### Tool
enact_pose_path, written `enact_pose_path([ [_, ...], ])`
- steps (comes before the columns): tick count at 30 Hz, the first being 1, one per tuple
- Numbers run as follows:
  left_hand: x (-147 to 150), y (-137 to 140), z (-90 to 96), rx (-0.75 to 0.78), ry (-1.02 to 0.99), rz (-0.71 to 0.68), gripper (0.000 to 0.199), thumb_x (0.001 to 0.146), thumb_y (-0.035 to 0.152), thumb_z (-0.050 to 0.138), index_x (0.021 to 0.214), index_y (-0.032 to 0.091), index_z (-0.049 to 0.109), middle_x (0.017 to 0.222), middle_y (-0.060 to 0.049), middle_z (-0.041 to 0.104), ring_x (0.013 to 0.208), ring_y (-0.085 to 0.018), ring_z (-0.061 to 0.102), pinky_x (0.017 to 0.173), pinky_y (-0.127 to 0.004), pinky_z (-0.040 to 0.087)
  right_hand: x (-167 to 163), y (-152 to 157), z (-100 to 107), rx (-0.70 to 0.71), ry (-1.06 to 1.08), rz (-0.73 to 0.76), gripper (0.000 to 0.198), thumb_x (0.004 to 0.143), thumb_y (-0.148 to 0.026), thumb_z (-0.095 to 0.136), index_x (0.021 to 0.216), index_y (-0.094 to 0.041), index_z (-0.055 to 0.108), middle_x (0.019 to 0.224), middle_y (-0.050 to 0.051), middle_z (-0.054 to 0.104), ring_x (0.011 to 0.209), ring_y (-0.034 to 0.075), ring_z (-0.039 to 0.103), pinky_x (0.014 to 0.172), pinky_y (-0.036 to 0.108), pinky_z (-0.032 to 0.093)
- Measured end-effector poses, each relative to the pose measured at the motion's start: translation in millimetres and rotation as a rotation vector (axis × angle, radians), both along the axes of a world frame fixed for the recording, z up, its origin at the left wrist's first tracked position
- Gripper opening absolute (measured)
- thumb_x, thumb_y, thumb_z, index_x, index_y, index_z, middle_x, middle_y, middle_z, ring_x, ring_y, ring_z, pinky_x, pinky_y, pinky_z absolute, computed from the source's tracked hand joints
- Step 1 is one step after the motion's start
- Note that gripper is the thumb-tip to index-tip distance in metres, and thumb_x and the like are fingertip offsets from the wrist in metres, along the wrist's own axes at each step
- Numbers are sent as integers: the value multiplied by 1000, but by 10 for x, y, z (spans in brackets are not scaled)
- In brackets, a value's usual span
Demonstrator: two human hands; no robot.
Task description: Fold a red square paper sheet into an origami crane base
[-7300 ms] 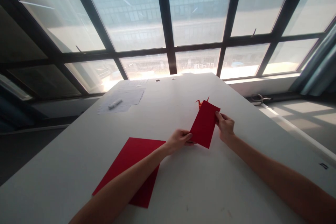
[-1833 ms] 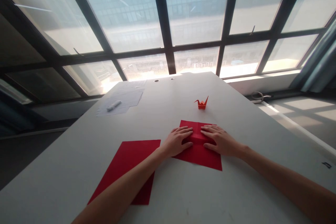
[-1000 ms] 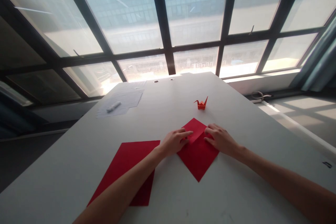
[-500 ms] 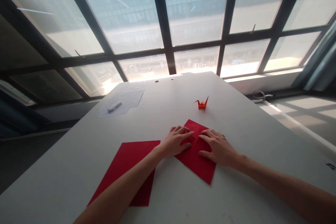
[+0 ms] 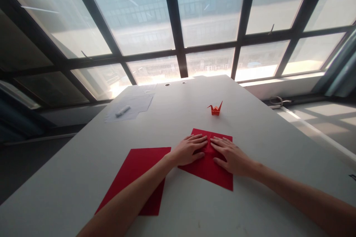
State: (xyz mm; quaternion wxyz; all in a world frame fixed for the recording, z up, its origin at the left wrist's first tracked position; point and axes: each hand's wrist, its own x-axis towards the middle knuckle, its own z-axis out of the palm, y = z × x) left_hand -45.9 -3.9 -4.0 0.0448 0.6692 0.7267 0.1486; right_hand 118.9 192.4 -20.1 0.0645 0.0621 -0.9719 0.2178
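A red square of paper (image 5: 207,168) lies on the white table in front of me, turned slightly askew, with crease lines near its middle. My left hand (image 5: 191,150) rests flat on its left part, fingers stretched out. On the right part lies my right hand (image 5: 228,153), fingers also extended and pressing on the paper. The fingertips of both hands almost meet near the central crease. Beyond the sheet stands a small orange-red origami crane (image 5: 215,110).
A larger stack or sheet of red paper (image 5: 139,166) lies to the left, partly under my left forearm. White papers (image 5: 144,102) with a white roll-like object (image 5: 122,111) on them sit at the far left of the table (image 5: 178,118). Windows rise behind.
The red paper has turned counterclockwise under my hands, so its near corner now points further right. Both hands stay spread on it. The view has shifted slightly.
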Motion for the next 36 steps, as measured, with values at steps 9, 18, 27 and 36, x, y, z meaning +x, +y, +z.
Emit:
enact_pose_path([
  [9, 9, -6, -26, 89, -36, 43, 49, 95, 35, 55, 143, 32, 45, 147, -1, 48, 139, -22, 40, 117, -42, 30, -17, 8, -12, -24, 37, -16, 54, 92, -40, 54, 143, -23, 49, 148, 8, 47, 138, 28, 40, 115, 47, 31],
  [18, 14, 8, -42, 179, -161, 163, 21, 93, 29, 59, 113, 26, 60, 118, -2, 68, 111, -20, 62, 97, -33, 49, -21, -22, 17, -52, 61, -66, 45, 86, -36, 64, 129, -26, 61, 141, 7, 55, 130, 29, 48, 110, 45, 36],
  [27, 151, 51, 21, 191, -72, 232, 8, 93, 26, 54, 96, 23, 62, 104, -3, 69, 97, -20, 64, 90, -32, 49, -31, -83, 84, -57, 124, -120, 24, 81, -28, 68, 105, -23, 66, 126, 8, 64, 119, 27, 56, 103, 41, 40],
  [36, 350, 54, -24, 200, -90, 329, 26, 85, 44, 66, 99, 23, 62, 125, -5, 62, 115, -25, 58, 99, -37, 47, -25, -135, 108, -22, 135, -171, 17, 82, -28, 68, 96, -21, 62, 116, 9, 66, 111, 27, 58, 98, 40, 41],
])
